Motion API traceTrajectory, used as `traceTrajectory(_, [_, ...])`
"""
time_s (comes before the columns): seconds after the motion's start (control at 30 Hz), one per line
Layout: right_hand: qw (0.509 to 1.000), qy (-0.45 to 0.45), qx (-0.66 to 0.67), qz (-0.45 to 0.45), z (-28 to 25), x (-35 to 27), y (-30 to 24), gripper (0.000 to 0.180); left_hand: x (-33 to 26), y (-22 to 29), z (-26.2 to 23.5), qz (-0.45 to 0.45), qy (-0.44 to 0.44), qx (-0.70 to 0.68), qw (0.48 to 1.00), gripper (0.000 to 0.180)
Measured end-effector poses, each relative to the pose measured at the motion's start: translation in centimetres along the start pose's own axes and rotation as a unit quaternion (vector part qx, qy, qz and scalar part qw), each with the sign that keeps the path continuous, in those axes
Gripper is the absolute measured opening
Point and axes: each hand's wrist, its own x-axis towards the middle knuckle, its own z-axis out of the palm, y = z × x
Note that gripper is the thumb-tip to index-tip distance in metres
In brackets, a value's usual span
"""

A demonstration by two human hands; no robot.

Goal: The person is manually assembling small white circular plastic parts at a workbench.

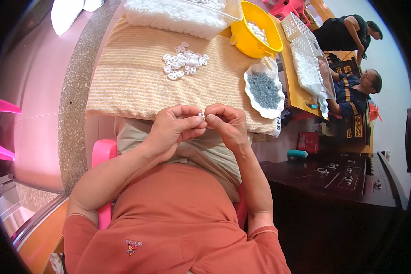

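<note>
Just off the near edge of the towel-covered table, my two hands meet fingertip to fingertip. My left hand (pixel 171 130) pinches a small white plastic piece (pixel 201 115) between thumb and forefinger. From the other side my right hand (pixel 228 125) closes its thumb and forefinger at the same piece; whether a smaller part sits in that pinch is hidden. Ahead on the striped towel (pixel 132 82) lies a loose pile of white two-holed oval pieces (pixel 185 61). To the right, a white scalloped plate (pixel 271 113) holds many tiny grey-blue parts (pixel 264 90), too small to name.
A clear bin (pixel 178 20) full of white pieces stands at the far edge, beside a yellow bucket (pixel 242 34). Further right, a co-worker in a striped dark shirt (pixel 351 96) reaches to a white basket (pixel 306 68); another person in black (pixel 338 34) is beyond. A pink stool (pixel 0 130) stands left.
</note>
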Motion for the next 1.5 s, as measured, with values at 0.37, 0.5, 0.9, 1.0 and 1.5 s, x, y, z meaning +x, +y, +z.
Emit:
traceTrajectory(0.37, [0.998, -0.018, -0.053, -0.033, -0.35, 0.17, 0.18, 0.006, -0.02, 0.07, 0.06, 0.0, 0.004, -0.002, 1.0, 0.018])
traceTrajectory(0.5, [0.997, -0.022, -0.067, -0.035, -0.11, 0.01, -0.13, 0.007, 0.02, -0.01, -0.06, 0.003, 0.007, 0.0, 1.0, 0.018])
traceTrajectory(0.9, [0.993, -0.028, -0.107, -0.048, -0.14, -0.02, -0.19, 0.008, 0.02, -0.01, -0.08, 0.003, 0.001, 0.005, 1.0, 0.018])
traceTrajectory(1.0, [0.993, -0.024, -0.108, -0.036, -0.19, -0.07, -0.28, 0.008, 0.03, 0.05, 0.03, 0.003, 0.005, 0.012, 1.0, 0.018])
traceTrajectory(1.5, [0.991, -0.026, -0.132, -0.005, 0.05, -0.3, -0.7, 0.007, -0.15, -0.47, -0.03, 0.034, 0.013, 0.069, 0.997, 0.018])
